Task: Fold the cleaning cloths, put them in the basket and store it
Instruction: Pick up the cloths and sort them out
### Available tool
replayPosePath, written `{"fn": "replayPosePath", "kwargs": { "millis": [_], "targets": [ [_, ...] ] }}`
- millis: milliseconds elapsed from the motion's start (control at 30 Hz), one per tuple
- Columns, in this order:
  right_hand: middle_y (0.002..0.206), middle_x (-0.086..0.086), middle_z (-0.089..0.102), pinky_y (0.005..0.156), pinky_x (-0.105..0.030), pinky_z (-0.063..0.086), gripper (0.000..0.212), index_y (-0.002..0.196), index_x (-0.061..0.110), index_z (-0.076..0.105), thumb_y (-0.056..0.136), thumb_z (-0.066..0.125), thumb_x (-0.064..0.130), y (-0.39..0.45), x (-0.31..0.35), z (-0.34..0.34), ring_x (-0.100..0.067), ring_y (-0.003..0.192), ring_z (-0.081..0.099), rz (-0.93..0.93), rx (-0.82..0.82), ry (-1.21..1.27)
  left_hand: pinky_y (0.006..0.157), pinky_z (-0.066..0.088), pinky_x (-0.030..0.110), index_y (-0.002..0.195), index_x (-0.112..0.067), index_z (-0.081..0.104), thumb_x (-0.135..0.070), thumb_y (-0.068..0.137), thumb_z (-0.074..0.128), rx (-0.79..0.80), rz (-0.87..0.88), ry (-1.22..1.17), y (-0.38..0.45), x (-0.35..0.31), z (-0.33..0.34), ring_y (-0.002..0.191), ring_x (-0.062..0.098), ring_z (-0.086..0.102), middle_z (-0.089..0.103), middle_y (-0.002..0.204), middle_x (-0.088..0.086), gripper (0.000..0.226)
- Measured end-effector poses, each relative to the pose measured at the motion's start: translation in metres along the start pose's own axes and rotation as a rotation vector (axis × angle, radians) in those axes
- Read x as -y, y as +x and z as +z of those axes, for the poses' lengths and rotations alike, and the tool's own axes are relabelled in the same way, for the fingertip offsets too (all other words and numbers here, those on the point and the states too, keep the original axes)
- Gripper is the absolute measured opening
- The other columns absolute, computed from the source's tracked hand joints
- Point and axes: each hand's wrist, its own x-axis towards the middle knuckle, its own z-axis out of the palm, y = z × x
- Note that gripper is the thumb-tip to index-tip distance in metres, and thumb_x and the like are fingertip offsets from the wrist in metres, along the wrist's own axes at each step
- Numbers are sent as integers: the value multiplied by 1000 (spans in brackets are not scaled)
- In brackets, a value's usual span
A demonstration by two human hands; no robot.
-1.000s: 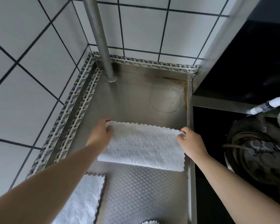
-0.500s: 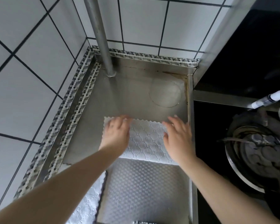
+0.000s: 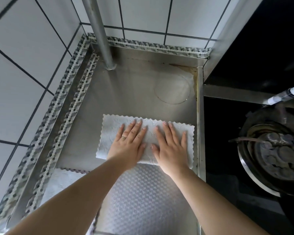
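A white quilted cleaning cloth [image 3: 109, 131] with scalloped edges lies folded in a wide strip on the steel counter [image 3: 126, 92]. My left hand [image 3: 129, 143] lies flat on its middle, fingers straight and spread. My right hand [image 3: 171, 145] presses flat beside it on the cloth's right half. A second white cloth [image 3: 61, 182] lies unfolded at the lower left, partly under my left forearm. No basket is in view.
A metal pipe [image 3: 100, 34] rises at the back of the counter by the tiled wall [image 3: 24, 48]. A textured mat [image 3: 143, 200] covers the near counter. Right of the counter's raised edge sits a dark stove area with a round metal pan [image 3: 268, 156].
Both hands let go of the cloth's far corners, moved inward and now lie flat on the folded cloth. The view has shifted slightly closer.
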Motion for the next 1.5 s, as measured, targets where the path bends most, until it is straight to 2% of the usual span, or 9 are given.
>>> {"fn": "replayPosePath", "kwargs": {
  "millis": [400,533,633,767,1067,1167,1267,1367,1500],
  "targets": [
    [155,-4,26,112,-58,1,58,143,21,37,91,47,45,2,-34,-17,-21,145,15,-1,32,-39,115,-18,39,147,-28,-15,-57,92,-2,47,-118,25,-12,39,-9,143,16,-21,-16,157,-1,64],
    [153,3,31,112,-59,-3,43,134,21,49,91,51,18,20,-19,-32,-17,144,18,-255,48,-5,117,4,47,145,-16,34,-35,92,51,-33,227,50,-27,9,-25,140,25,30,35,150,7,59],
    [155,8,23,112,-54,-9,48,136,26,43,92,41,7,32,-9,-36,-12,144,15,-356,143,9,118,8,40,145,-19,34,-32,94,49,47,425,62,-46,-10,-21,138,20,33,38,149,0,54],
    [152,6,27,115,-53,3,54,136,31,42,90,38,3,36,-7,-40,-14,140,25,-337,177,-31,99,48,38,113,-24,68,-32,72,73,-24,410,61,-60,-13,-21,108,13,62,65,118,-7,42],
    [126,-1,47,99,-35,31,49,137,31,44,93,40,9,-17,-14,-46,-24,117,42,-311,207,-67,88,54,41,102,-25,73,-16,52,82,-64,339,141,-87,2,-25,91,15,69,71,101,-5,52],
    [128,0,46,97,-33,33,47,137,29,43,93,40,12,-50,-9,-45,-23,117,42,-264,235,3,100,45,43,119,-27,65,-17,69,76,-7,313,164,-102,7,-21,108,20,63,65,118,-1,52],
    [131,-3,45,99,-33,32,44,136,22,45,94,38,11,-84,-3,-38,-22,120,40,-240,262,81,117,11,43,144,-28,33,-25,96,43,123,332,184,-120,12,-13,137,24,32,36,148,1,49],
    [125,-4,51,96,-31,33,34,124,18,55,99,34,25,-119,3,-33,-21,116,42,-244,240,186,116,-2,38,146,-28,26,-44,97,34,166,384,193,-137,13,-13,141,23,24,29,151,2,52],
    [128,-3,43,97,-31,36,55,140,19,39,89,45,-1,-165,11,-25,-22,117,42,-317,261,95,116,-5,37,147,-26,22,-53,95,28,178,485,249,-165,14,-10,143,22,20,25,153,3,59]
  ]
}}
